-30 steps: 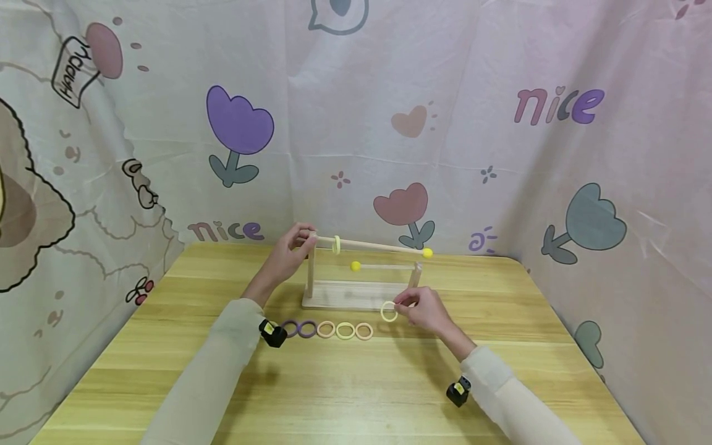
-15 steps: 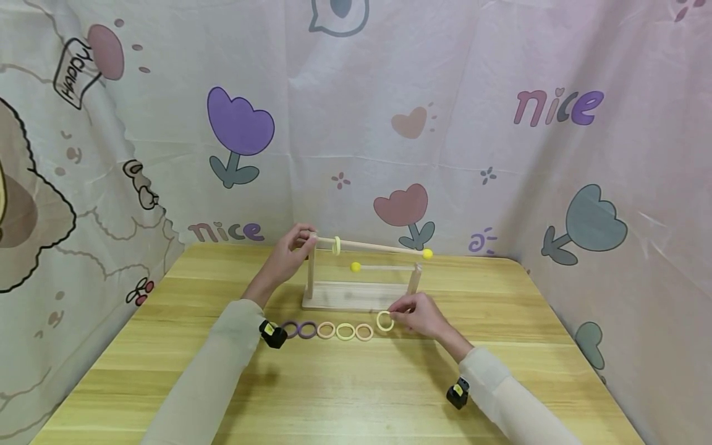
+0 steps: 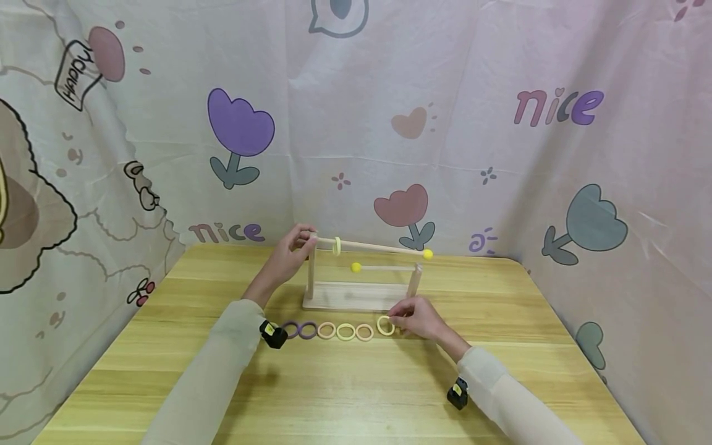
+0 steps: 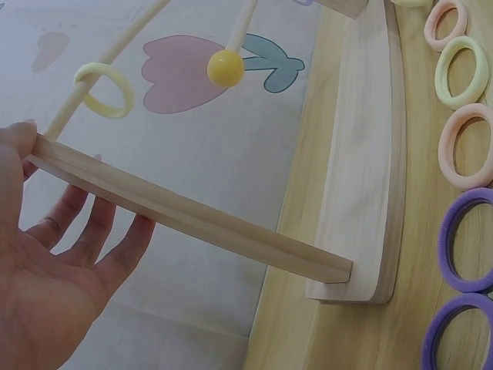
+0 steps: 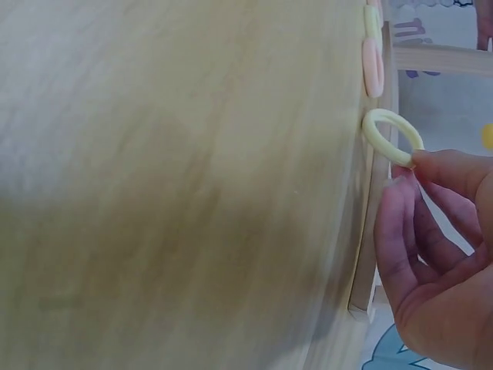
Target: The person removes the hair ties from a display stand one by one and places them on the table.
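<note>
My left hand (image 3: 286, 253) grips the top of the left post (image 4: 192, 208) of a wooden stand (image 3: 356, 298), thumb and fingers on either side of it. From this post a rod (image 3: 378, 247) runs right to a yellow ball tip (image 3: 428, 254); a pale yellow hair tie (image 4: 115, 112) hangs on the rod near the post. My right hand (image 3: 417, 316) pinches another pale yellow hair tie (image 5: 382, 146) between thumb and fingertips. That tie is tilted up, close over the table at the right end of a row of hair ties.
The row holds two purple ties (image 4: 443, 247), peach ties (image 4: 444, 146) and a pale yellow one (image 4: 441, 77), plus one partly hidden by the left wrist camera (image 3: 274, 334). A shorter rod (image 3: 384, 268) with a yellow ball (image 3: 356, 267) extends left from the right post (image 3: 414, 281).
My right hand has lowered the pale yellow hair tie toward the table, slightly left, to the end of the row. The left hand and stand stay put.
</note>
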`<action>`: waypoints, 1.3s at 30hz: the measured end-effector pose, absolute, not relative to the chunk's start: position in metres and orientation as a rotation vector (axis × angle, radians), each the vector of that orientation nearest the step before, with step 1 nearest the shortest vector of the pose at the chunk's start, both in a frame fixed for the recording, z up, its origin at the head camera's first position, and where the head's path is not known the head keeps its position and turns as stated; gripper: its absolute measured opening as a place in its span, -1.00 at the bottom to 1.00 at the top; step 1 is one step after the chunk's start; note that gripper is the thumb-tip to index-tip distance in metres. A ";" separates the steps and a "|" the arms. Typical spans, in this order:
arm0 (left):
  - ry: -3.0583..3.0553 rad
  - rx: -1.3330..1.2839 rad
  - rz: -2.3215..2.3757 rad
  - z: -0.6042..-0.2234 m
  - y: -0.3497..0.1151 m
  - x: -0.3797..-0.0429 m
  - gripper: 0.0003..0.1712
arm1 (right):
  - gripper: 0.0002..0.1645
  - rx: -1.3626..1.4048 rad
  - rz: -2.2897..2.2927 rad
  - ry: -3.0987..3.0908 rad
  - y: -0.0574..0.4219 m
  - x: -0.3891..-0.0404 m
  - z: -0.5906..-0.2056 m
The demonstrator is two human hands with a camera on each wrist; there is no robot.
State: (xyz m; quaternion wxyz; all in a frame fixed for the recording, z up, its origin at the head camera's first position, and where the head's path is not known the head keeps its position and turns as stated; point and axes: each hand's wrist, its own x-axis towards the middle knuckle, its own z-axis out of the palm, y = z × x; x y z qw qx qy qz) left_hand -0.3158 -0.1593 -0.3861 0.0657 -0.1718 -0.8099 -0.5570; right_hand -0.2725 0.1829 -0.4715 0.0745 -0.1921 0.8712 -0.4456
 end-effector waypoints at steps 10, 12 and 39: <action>-2.425 -0.529 -1.676 -0.389 -0.161 -0.316 -0.62 | -0.93 -0.725 -1.289 2.707 0.181 -0.274 -0.478; -2.418 -0.533 -1.683 -0.389 -0.161 -0.316 -0.62 | -0.94 -0.734 -1.294 2.713 0.181 -0.274 -0.479; -2.438 -0.520 -1.728 -0.366 -0.154 -0.296 -0.65 | -0.94 -0.824 -1.130 2.831 0.176 -0.269 -0.485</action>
